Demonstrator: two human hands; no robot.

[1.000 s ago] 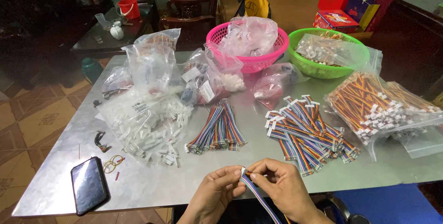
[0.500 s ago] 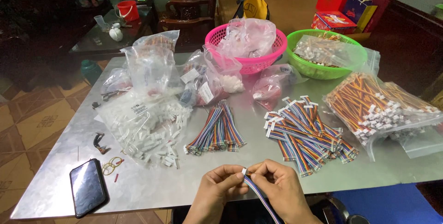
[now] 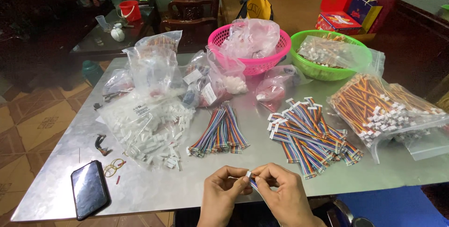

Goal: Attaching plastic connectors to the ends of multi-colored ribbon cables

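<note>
While both hands meet at the near table edge, the left hand (image 3: 223,194) and right hand (image 3: 280,194) pinch a small white connector (image 3: 248,174) w/ a rainbow ribbon cable (image 3: 255,186) between closed fingertips. Cable's long axis runs from the connector down toward the person, connector end pointing up-left. Beyond: loose cable bundle (image 3: 220,131), bigger connector-tipped pile (image 3: 308,131), clear bag of white housings (image 3: 145,126) w/ a white label. Pink basket (image 3: 276,54) and green basket (image 3: 336,70) at the back; red gift boxes (image 3: 341,21) far right; black phone (image 3: 89,195) near left.
</note>
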